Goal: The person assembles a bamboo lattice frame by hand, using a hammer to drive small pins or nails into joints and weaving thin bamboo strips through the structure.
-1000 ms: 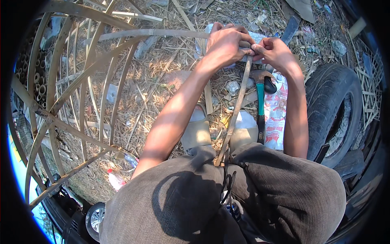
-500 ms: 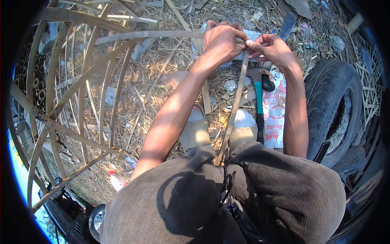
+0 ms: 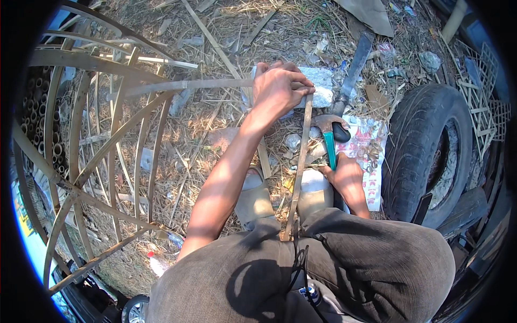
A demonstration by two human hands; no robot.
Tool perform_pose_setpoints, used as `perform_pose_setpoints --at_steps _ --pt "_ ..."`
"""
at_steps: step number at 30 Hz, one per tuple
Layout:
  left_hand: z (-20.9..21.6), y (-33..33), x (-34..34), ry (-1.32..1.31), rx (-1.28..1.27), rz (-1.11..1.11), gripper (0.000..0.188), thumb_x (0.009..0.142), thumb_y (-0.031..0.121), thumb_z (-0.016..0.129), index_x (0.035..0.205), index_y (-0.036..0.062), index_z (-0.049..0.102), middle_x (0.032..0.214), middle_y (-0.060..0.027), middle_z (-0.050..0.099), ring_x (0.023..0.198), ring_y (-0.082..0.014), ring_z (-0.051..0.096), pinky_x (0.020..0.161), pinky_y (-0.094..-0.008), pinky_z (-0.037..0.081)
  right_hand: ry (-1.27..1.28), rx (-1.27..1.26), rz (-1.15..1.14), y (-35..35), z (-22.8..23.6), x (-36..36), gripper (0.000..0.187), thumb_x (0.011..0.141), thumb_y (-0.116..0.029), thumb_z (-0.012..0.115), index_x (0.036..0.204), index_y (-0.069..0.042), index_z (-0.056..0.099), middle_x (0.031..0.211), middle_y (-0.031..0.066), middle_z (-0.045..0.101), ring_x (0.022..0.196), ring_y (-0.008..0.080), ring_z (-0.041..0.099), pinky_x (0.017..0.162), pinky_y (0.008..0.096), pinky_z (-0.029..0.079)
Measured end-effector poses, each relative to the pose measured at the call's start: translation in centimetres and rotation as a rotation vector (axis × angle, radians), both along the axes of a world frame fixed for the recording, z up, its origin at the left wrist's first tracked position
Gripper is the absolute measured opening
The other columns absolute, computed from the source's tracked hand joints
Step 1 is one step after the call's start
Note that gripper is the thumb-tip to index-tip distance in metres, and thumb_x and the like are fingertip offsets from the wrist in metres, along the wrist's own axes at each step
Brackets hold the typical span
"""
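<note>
My left hand (image 3: 280,89) is closed where a long horizontal bamboo strip (image 3: 183,85) meets a thin upright strip (image 3: 299,172) that runs down to my lap. The horizontal strip belongs to a large curved bamboo frame (image 3: 91,161) on my left. My right hand (image 3: 347,180) is lower down, beside my right knee, wrapped round the end of a hammer (image 3: 328,142) with a teal handle. The hammer lies with its metal head pointing away from me. A grey stone block (image 3: 323,91) sits just beyond my left hand.
An old tyre (image 3: 425,145) lies at the right, with a printed sheet (image 3: 371,156) between it and the hammer. A long blade (image 3: 355,64) lies past the block. Bamboo lattice (image 3: 484,81) is at the far right. Dry straw and offcuts cover the ground.
My right hand has let go of the strip joint at the top and dropped down to the hammer's handle. My left hand still holds the joint.
</note>
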State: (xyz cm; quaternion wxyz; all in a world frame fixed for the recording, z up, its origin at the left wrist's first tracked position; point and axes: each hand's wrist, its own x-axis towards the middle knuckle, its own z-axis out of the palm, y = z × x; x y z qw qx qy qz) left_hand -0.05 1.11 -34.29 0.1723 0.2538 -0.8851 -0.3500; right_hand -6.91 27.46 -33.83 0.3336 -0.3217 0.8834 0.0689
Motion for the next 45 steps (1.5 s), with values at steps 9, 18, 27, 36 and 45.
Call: perform_pose_setpoints --at_steps 9,18,27,36,45 --pt "-0.5 -0.4 0.2 0.031 -0.039 -0.003 0.010 0.074 0.030 0.077 0.079 0.0220 0.081 0.086 0.0042 0.072 0.091 -0.0161 0.064 0.087 -0.0384 0.032 -0.466 -0.441 -0.607 1.6 1.3 -1.2 0.026 0.089 -0.021 0.073 0.087 -0.001 0.056 0.061 0.0072 0.061 0.050 0.0163 0.057 0.047 0.0321 0.045" --pt "0.5 -0.3 0.3 -0.108 -0.033 0.003 0.012 0.077 0.031 0.080 0.087 0.0247 0.082 0.097 0.0064 0.073 0.102 -0.0131 0.063 0.096 -0.0354 0.032 -0.079 -0.894 -0.474 0.8 7.9 -1.6 0.020 0.099 -0.017 0.065 0.109 0.000 0.060 0.065 -0.0027 0.054 0.058 0.0032 0.046 0.053 0.0210 0.038" --pt "0.0 -0.4 -0.5 -0.006 0.006 0.007 0.011 0.074 0.030 0.077 0.080 0.0219 0.081 0.086 0.0055 0.074 0.094 -0.0143 0.062 0.090 -0.0375 0.029 -0.664 -1.000 -0.672 0.3 3.8 -0.6 0.026 0.106 -0.031 0.053 0.102 -0.005 0.056 0.057 -0.0060 0.041 0.047 0.0026 0.037 0.043 0.0246 0.030" --pt "0.6 -0.4 0.2 -0.170 0.014 -0.002 0.015 0.075 0.036 0.081 0.086 0.0261 0.082 0.103 0.0064 0.074 0.104 -0.0140 0.061 0.099 -0.0374 0.031 -0.124 -0.964 -0.156 -0.7 3.2 0.7 0.014 0.102 -0.015 0.056 0.099 -0.001 0.054 0.057 0.0150 0.051 0.046 0.0309 0.055 0.046 0.0395 0.039" --pt "0.0 -0.5 -0.1 -0.152 -0.009 -0.003 0.017 0.076 0.041 0.081 0.086 0.0270 0.082 0.101 0.0053 0.074 0.102 -0.0148 0.063 0.098 -0.0375 0.031 -0.065 -0.806 -0.178 -1.4 2.9 0.4 0.019 0.103 -0.019 0.054 0.099 0.000 0.055 0.059 0.0172 0.053 0.047 0.0333 0.056 0.046 0.0400 0.040"
